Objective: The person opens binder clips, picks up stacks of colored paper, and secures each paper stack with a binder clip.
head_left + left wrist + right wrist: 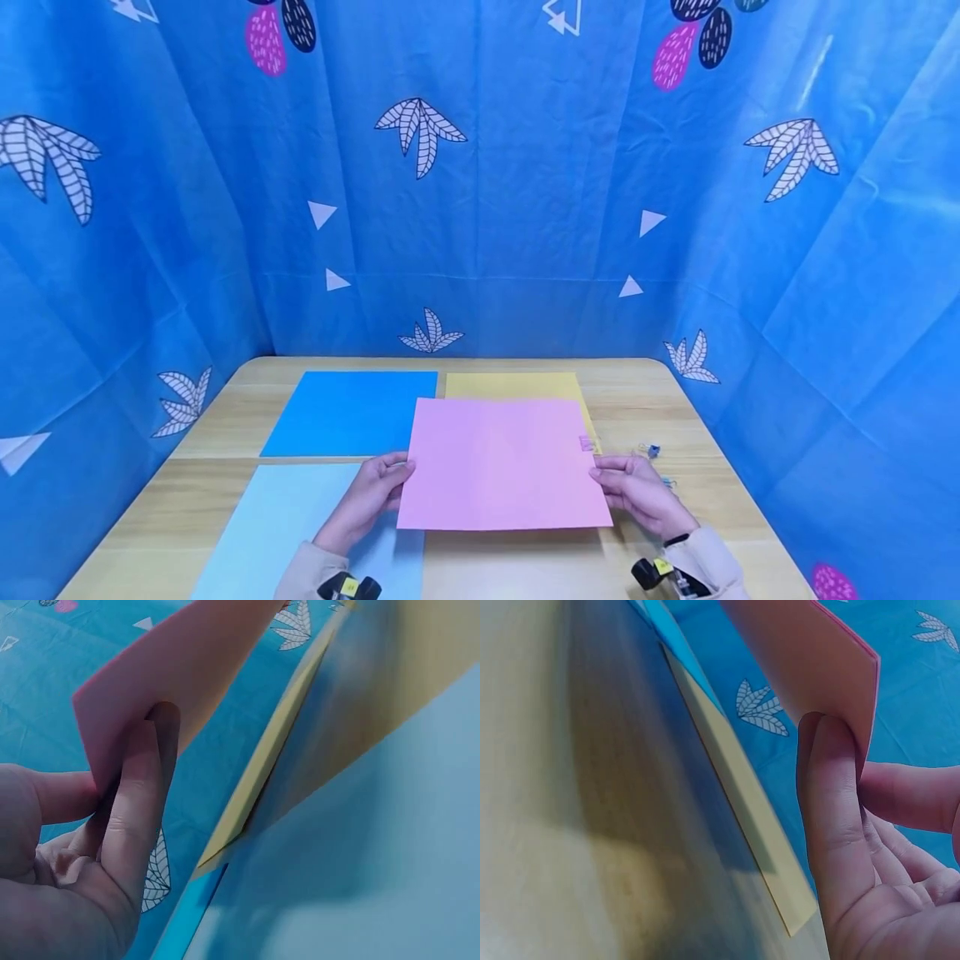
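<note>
Left hand [373,492] and right hand [640,492] pinched opposite edges of the pink sheet [502,467] | it hung above the table [187,500], hiding much of the yellow sheet [517,384] | pale blue sheet [285,517] was cut off below | blue item [654,451] (too small to identify) lay near right hand

Pink sheet [502,467]: held raised between left hand [371,492] and right hand [645,492]; the yellow sheet [513,385] is partly screened by it. Gap below pink sheet: opened toward the near side, over bare wood of the table [517,571]. Small clips [654,451]: set near the right hand, right side obstructed. Left edge: a bare strip is left beside the blue sheet [352,412]. Curtain [480,217]: passage barred at back and sides.
</note>
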A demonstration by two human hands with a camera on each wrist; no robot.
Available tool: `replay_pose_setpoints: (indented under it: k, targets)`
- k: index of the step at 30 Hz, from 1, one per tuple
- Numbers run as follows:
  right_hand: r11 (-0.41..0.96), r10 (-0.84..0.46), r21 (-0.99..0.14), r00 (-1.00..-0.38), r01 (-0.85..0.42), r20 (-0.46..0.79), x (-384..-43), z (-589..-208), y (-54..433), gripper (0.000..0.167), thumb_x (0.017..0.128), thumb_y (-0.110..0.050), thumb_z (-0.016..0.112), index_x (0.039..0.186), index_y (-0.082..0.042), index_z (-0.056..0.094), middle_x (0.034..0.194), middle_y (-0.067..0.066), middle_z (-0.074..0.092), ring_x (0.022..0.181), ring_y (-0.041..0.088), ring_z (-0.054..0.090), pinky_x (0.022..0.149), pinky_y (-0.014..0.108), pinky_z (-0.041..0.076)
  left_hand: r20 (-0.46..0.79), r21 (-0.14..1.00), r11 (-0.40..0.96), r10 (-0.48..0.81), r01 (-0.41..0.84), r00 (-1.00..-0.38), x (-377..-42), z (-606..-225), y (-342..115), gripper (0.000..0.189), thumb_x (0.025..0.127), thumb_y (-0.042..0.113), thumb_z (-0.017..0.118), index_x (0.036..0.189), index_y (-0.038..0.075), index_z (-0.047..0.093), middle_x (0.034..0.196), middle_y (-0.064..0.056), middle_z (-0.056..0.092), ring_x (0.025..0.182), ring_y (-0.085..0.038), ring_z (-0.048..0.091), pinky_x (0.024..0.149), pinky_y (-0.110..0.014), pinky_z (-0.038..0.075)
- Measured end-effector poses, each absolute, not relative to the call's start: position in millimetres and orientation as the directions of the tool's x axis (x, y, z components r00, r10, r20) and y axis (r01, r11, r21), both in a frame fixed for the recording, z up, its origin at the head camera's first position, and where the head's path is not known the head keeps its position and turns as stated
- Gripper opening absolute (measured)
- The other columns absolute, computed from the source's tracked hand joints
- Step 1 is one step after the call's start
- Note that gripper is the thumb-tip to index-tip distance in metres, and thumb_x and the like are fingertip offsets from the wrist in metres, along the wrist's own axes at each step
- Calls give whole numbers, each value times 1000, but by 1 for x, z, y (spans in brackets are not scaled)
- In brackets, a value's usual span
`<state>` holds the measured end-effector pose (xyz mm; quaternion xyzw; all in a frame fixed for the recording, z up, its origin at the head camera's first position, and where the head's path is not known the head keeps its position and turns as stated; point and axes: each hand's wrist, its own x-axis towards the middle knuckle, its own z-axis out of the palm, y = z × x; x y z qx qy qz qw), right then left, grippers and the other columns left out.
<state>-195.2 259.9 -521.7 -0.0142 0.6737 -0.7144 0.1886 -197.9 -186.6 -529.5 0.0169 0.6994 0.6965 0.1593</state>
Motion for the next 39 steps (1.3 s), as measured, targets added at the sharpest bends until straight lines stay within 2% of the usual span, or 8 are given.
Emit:
replay_pose_setpoints:
  k: [4, 9, 17, 22, 31, 35, 39]
  targets:
    - [-13, -295, -963, -921, 268, -253, -191, -524, 263, 32, 100, -10, 66, 127, 8, 61, 98, -3, 78, 86, 10, 75, 78, 28, 64, -208, 978, 56, 267, -201, -941, -193, -530, -187, 58, 105, 30, 62, 141, -13, 47, 108, -9, 79, 93, -16, 78, 79, -34, 65]
    - [18, -302, -963, -917, 268, -261, -183, -525, 267, 34, 100, -9, 65, 126, 12, 60, 98, 1, 78, 87, 11, 76, 79, 30, 65, -227, 974, 102, 308, -205, -924, -188, -530, -187, 54, 104, 27, 63, 138, -13, 52, 105, -13, 80, 90, -19, 79, 79, -35, 65]
    - [83, -302, -951, -902, 298, -309, -169, -529, 274, 39, 100, -11, 65, 127, 17, 58, 102, 5, 78, 91, 14, 76, 82, 34, 65, -249, 950, 260, 298, -173, -921, -180, -532, -180, 41, 103, 26, 65, 123, -10, 63, 96, -11, 80, 82, -17, 77, 70, -32, 65]
    - [109, -281, -941, -898, 322, -339, -163, -532, 279, 38, 99, -12, 67, 125, 15, 59, 101, 5, 78, 90, 15, 76, 81, 34, 65, -234, 939, 317, 308, -132, -922, -175, -534, -174, 37, 102, 23, 66, 117, -10, 66, 92, -13, 80, 77, -16, 74, 66, -33, 64]
    - [77, -306, -936, -885, 343, -349, -152, -536, 289, 30, 100, -9, 65, 120, 12, 60, 99, 7, 79, 87, 14, 77, 79, 32, 65, -231, 917, 391, 358, -79, -905, -166, -535, -164, 23, 101, 20, 66, 92, 0, 71, 69, -2, 72, 58, -9, 65, 57, -27, 60]
    - [72, -299, -930, -882, 360, -364, -148, -537, 291, 27, 100, -8, 65, 118, 11, 59, 96, 5, 79, 85, 13, 77, 77, 30, 65, -226, 904, 425, 389, -44, -893, -164, -533, -161, 27, 102, 21, 65, 81, 3, 70, 60, 0, 68, 50, -9, 62, 50, -24, 53]
    - [73, -294, -927, -880, 369, -373, -144, -536, 292, 27, 99, -7, 65, 118, 11, 59, 96, 5, 78, 85, 13, 77, 77, 31, 65, -223, 874, 486, 407, 3, -886, -162, -532, -159, 37, 103, 24, 63, 71, 7, 67, 54, 4, 65, 46, -7, 55, 44, -20, 38]
